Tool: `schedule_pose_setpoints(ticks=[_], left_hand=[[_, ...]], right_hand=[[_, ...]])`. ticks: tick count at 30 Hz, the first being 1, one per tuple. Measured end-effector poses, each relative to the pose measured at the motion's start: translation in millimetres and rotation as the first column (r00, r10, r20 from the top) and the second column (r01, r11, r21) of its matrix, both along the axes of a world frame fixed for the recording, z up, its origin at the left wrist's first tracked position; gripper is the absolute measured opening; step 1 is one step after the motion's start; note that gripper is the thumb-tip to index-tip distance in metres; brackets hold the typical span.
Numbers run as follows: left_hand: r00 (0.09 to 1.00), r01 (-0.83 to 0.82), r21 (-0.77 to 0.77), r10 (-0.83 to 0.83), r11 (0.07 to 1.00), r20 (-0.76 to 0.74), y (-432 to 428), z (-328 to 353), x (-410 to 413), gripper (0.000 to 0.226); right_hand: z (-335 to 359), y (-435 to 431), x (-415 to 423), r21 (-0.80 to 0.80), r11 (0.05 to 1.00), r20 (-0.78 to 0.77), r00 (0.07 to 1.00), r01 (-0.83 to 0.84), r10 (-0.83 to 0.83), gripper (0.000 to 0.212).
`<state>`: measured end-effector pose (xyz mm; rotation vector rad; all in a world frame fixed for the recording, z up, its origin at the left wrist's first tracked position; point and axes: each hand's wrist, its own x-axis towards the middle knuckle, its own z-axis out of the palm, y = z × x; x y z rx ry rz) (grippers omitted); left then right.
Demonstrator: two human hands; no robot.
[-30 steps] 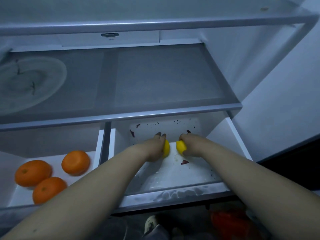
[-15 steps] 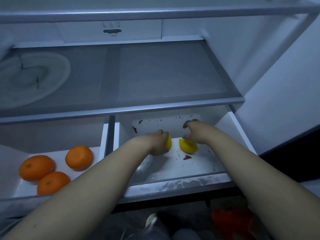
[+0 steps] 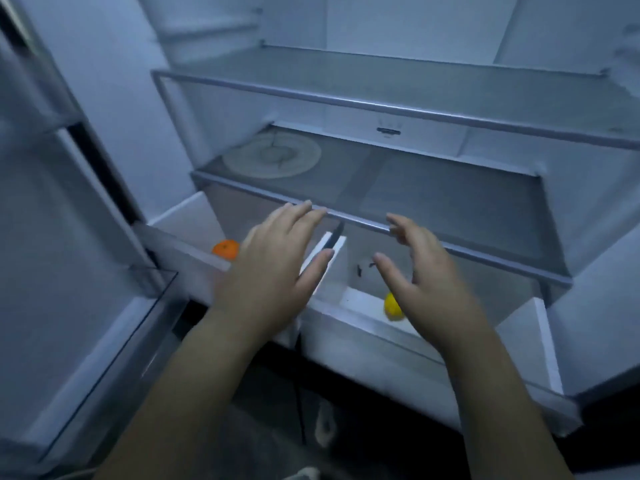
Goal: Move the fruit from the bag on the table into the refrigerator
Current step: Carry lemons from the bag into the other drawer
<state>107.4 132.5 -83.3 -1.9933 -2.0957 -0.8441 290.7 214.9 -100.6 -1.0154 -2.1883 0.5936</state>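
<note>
Round orange citrus fruit (image 3: 225,249): one in view, in the left white plastic drawer (image 3: 187,216). Yellow oval lemon (image 3: 392,306): one in view, partly hidden, in the right white plastic drawer (image 3: 519,327). Drawers: two. Grey-trimmed glass shelves plainly seen: two, the upper glass shelf (image 3: 381,84) and the lower glass shelf (image 3: 433,195). Pale round mat (image 3: 272,155): one. Bare hands: two, the left hand (image 3: 270,268) and the right hand (image 3: 426,275).

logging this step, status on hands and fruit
Left hand, right hand open, empty. Lemon in right drawer, orange in left drawer. Both drawers pulled out.
</note>
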Motion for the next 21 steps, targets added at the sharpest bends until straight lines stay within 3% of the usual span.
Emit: schedule_pose_setpoints(ticks=[3,6,12,21], left_hand=[[0.978,-0.207,0.019,0.206,0.978,0.021,-79.1,-12.2,-1.3,0.062],[0.903,-0.424,-0.006,0.422,0.906,-0.082,-155.1,-20.9,-4.0,0.059],[0.64,-0.768,-0.079,0.761,0.635,-0.107,-300.8,-18.4,-16.5,0.06],[0.259,-0.964,-0.071,0.965,0.257,-0.028,-463.5,-13.6,-22.1,0.064]], right_hand=[[-4.6,-42.8,-14.1,0.082,0.989,-0.078,0.989,-0.122,0.128,0.052],[-8.0,-90.3,-43.9,0.109,0.95,-0.156,0.938,-0.294,0.308,0.055],[9.5,-192.9,-119.2,0.168,0.791,-0.108,0.786,-0.589,0.608,0.053],[22.9,-339.7,-185.1,0.116,0.487,0.015,0.492,-0.866,0.871,0.068]])
